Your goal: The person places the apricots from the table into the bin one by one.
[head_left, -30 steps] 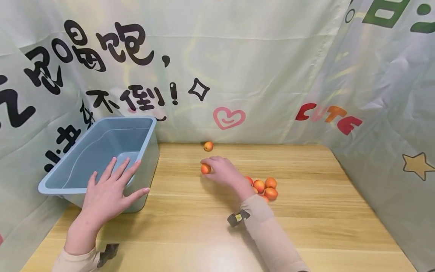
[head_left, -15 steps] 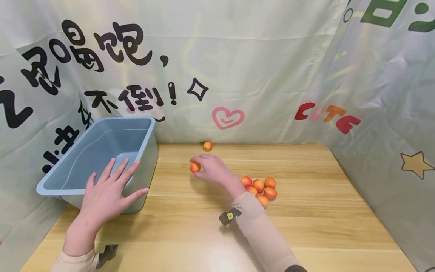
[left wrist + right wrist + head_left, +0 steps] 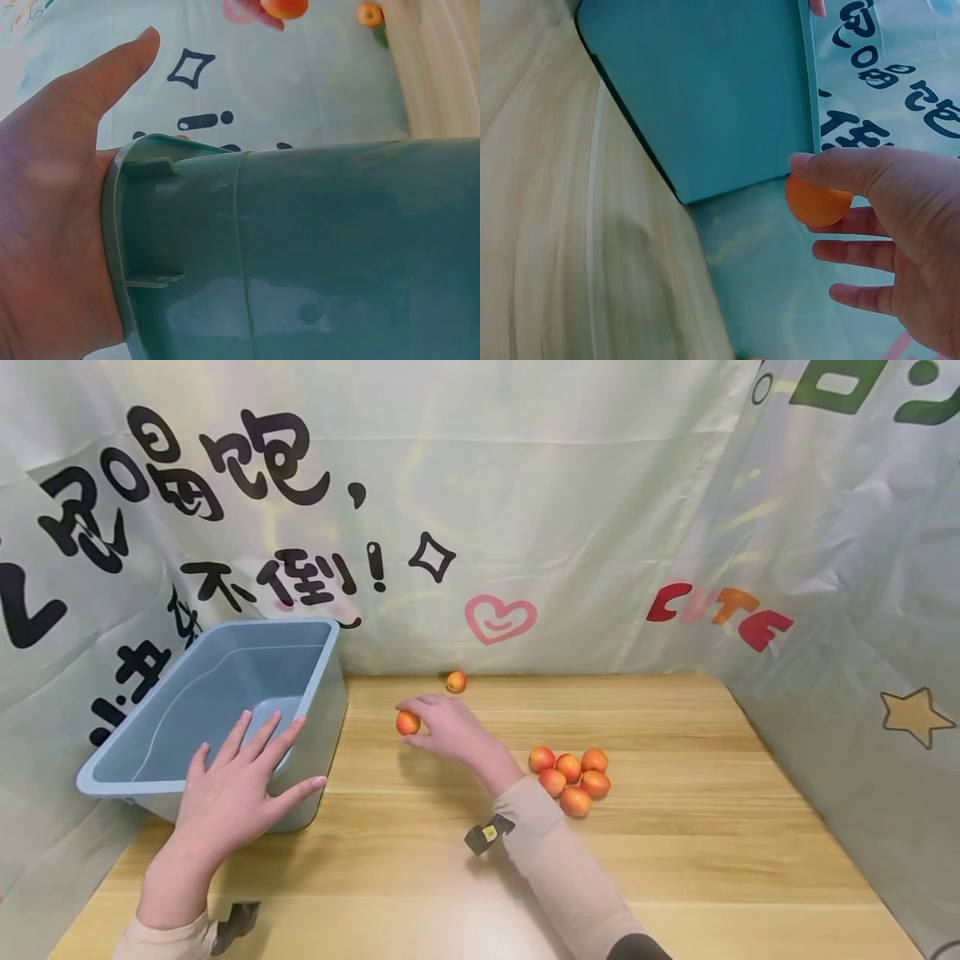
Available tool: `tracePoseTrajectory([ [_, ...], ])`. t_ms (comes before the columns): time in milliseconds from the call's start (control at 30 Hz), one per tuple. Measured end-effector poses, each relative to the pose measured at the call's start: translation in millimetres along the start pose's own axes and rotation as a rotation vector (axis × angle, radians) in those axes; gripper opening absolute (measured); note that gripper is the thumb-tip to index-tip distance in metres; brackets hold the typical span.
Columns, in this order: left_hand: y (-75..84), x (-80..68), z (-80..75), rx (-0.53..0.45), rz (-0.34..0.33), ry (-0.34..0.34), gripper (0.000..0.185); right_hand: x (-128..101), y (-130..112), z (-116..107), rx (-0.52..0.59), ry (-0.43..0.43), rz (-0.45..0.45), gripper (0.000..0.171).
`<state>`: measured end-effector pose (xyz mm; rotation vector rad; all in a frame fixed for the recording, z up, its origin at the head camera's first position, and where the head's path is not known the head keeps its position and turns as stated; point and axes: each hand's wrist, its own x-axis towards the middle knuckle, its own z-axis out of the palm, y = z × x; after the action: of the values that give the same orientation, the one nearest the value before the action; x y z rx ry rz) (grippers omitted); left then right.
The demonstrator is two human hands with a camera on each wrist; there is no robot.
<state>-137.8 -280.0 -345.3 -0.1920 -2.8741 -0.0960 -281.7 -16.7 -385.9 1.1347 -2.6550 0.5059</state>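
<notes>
My right hand (image 3: 456, 727) pinches an orange fruit (image 3: 407, 722) right of the blue tub (image 3: 322, 743); my left hand (image 3: 234, 789) spreads wide at its near rim.

A round orange fruit (image 3: 407, 722) is held aloft near the upright blue bin (image 3: 324, 739).

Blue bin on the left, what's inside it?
In the bin, only bare inner walls and part of the floor show. The left hand and near wall hide the rest.
</notes>
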Motion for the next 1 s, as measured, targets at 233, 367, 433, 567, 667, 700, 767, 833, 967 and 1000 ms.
tracePoseTrajectory([
  [233, -0.8, -0.3, 0.8, -0.004, -0.001, 0.005, 0.087, 11, -13, 1, -0.010, 0.025, -0.004, 0.049],
  [367, -1.5, -0.4, 0.4, -0.003, -0.003, 0.008, 0.087, 18, -19, 0, -0.011, 0.027, 0.000, 0.051],
  [433, -1.8, -0.3, 0.6, -0.005, -0.002, 0.006, 0.087, 20, -22, -1, -0.005, 0.032, 0.000, 0.052],
  [567, -2.4, 0.4, 1.1, -0.006, 0.001, 0.009, 0.087, 25, -26, -3, 0.000, 0.059, -0.012, 0.051],
  [667, -2.7, 0.6, 1.3, -0.005, -0.001, 0.010, 0.088, 30, -30, -4, -0.009, 0.088, -0.030, 0.050],
  [700, -2.7, 0.7, 1.4, -0.006, -0.002, 0.008, 0.088, 31, -31, -5, -0.012, 0.097, -0.036, 0.050],
  [767, -2.7, 0.8, 1.5, -0.005, -0.003, 0.007, 0.088, 34, -34, -7, -0.010, 0.110, -0.044, 0.050],
  [833, -2.5, 0.8, 1.6, -0.004, -0.001, 0.007, 0.088, 37, -37, -9, -0.001, 0.117, -0.045, 0.051],
  [967, -1.7, 0.9, 1.3, 0.004, 0.001, 0.009, 0.088, 43, -41, -11, 0.017, 0.128, -0.051, 0.051],
  [1000, -1.6, 1.0, 1.1, 0.007, 0.001, 0.009, 0.088, 45, -42, -12, 0.018, 0.134, -0.054, 0.050],
])
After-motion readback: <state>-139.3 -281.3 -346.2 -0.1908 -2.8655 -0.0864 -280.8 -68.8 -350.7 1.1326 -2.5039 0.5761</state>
